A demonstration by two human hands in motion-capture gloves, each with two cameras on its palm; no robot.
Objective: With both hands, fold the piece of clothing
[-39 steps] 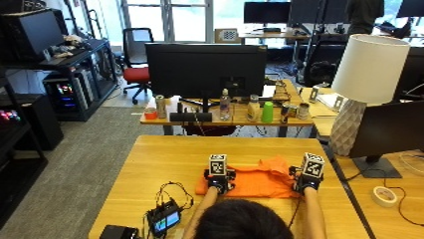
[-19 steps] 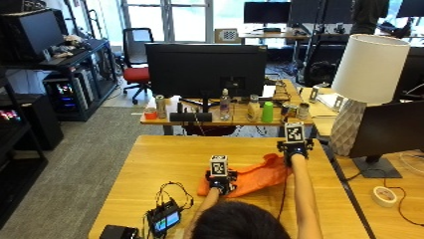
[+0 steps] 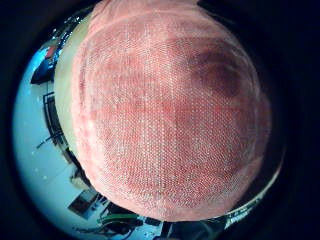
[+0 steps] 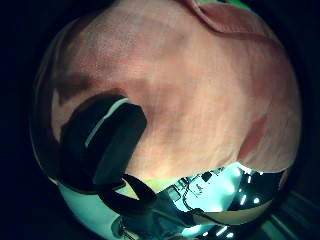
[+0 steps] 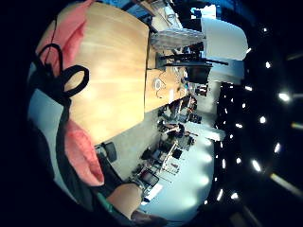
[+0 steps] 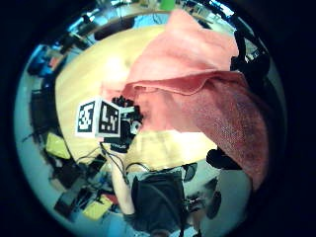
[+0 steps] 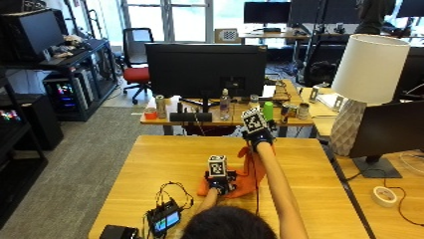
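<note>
While the left hand (image 7: 219, 182) rests low on the pale wooden surface (image 7: 165, 164), pressing down on the near part of the orange woven cloth garment (image 7: 246, 175), the right hand (image 7: 258, 137) is raised well above and beyond it, pinching an edge of the same garment so that the fabric hangs in a slanting band between the two hands. From the left palm's views the garment (image 3: 170, 115) fills nearly everything, lying right against the palm, and a black-gloved finger (image 4: 107, 142) lies across the cloth (image 4: 200, 100). From the right palm's thumb side, the garment (image 6: 197, 84) drapes down from that hand towards the left hand (image 6: 123, 126) on the surface (image 6: 94, 84) below. A small black device with a lit screen (image 7: 164, 219) and its looped black cables (image 7: 173, 191) lie on the surface near the person's left side, apart from the garment.
</note>
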